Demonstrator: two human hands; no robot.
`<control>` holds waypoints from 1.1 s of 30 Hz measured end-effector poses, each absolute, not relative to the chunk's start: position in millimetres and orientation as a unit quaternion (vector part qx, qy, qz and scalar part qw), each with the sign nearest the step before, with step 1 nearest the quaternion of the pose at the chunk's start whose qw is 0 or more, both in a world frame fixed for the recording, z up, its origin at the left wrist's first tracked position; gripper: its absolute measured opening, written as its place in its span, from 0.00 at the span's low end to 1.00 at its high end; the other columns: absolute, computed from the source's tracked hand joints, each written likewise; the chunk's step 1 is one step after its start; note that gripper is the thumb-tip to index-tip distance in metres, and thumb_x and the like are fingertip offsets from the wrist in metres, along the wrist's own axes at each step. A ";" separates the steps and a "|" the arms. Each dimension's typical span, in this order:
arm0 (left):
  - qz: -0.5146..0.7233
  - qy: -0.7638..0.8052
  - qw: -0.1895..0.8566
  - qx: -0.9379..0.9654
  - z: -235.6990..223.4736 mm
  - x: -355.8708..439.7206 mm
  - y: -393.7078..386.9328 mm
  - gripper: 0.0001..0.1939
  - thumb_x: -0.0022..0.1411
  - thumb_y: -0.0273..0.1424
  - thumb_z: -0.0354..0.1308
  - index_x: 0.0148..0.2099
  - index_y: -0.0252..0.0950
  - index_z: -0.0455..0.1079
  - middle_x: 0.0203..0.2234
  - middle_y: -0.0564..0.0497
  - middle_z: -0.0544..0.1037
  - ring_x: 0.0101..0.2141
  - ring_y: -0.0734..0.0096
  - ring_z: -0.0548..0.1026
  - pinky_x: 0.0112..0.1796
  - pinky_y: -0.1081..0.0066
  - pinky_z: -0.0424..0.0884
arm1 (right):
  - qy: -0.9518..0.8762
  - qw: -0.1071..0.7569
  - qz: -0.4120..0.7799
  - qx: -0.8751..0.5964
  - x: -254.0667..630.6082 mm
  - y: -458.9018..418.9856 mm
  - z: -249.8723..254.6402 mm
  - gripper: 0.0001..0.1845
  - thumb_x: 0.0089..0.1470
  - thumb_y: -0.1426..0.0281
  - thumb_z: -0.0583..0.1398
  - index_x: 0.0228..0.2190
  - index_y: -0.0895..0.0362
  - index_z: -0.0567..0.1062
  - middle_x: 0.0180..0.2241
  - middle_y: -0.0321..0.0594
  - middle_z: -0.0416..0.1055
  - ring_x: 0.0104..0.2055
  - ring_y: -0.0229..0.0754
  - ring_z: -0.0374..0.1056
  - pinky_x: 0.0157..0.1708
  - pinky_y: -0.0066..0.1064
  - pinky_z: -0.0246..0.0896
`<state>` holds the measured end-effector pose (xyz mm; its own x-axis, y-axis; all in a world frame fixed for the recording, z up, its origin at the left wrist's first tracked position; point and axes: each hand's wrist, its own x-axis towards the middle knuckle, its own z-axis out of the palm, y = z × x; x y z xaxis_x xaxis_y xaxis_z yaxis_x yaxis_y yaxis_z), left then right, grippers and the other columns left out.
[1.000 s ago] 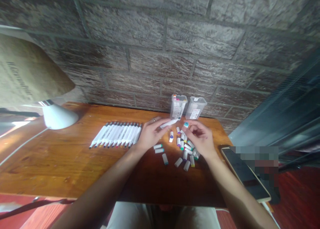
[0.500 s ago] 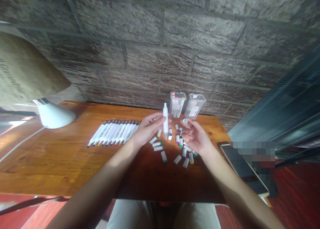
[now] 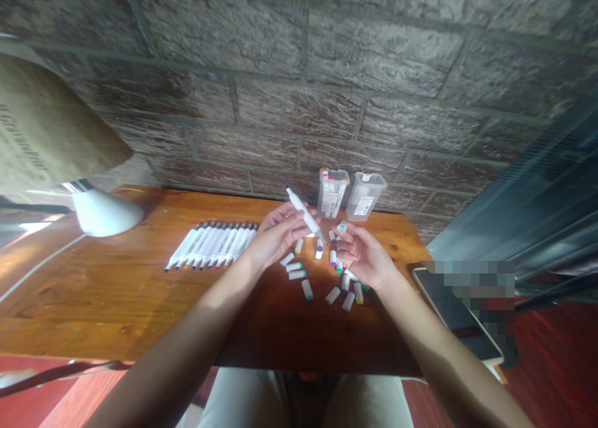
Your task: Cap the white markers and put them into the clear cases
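Observation:
My left hand (image 3: 276,236) is closed round a white marker (image 3: 303,212), held slanted above the wooden table (image 3: 116,297), one end up to the left and the other down toward my right hand. My right hand (image 3: 365,256) pinches a small marker cap (image 3: 342,227) with a teal end between thumb and fingers, close to the marker's lower tip. Several loose caps (image 3: 327,272) with coloured ends lie scattered on the table below both hands. A neat row of several white markers (image 3: 212,246) lies to the left of my left hand.
Two clear plastic marker boxes (image 3: 351,195) stand at the back by the brick wall, the left one holding some markers. A white lamp (image 3: 105,212) with a cord sits at the left. A phone (image 3: 460,319) lies at the table's right edge.
My left hand lifted the marker off the table, stood it upright, then tilted it toward the right hand. My right hand rose from the caps with the teal cap.

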<state>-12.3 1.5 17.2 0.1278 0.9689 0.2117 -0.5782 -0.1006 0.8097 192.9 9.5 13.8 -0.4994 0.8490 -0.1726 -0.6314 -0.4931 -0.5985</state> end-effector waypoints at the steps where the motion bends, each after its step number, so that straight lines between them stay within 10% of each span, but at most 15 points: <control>1: 0.628 0.231 0.621 0.408 17.9 -13.1 1.6 0.13 0.54 0.29 0.70 0.42 0.34 0.76 0.40 0.47 0.83 0.41 0.64 0.82 0.46 0.67 0.78 | -0.242 0.446 0.829 -0.235 192.2 9.4 12.6 0.08 0.46 0.74 0.68 0.31 0.59 0.75 0.32 0.39 0.81 0.18 0.27 0.59 0.14 0.17 0.52; 33: 0.706 0.340 0.290 0.550 13.3 -3.1 -3.5 0.14 0.55 0.34 0.69 0.38 0.37 0.68 0.38 0.49 0.82 0.40 0.68 0.81 0.47 0.68 0.75 | -0.275 0.512 0.753 -0.309 181.1 9.5 5.5 0.09 0.44 0.72 0.69 0.31 0.57 0.77 0.39 0.42 0.82 0.16 0.25 0.52 0.12 0.17 0.48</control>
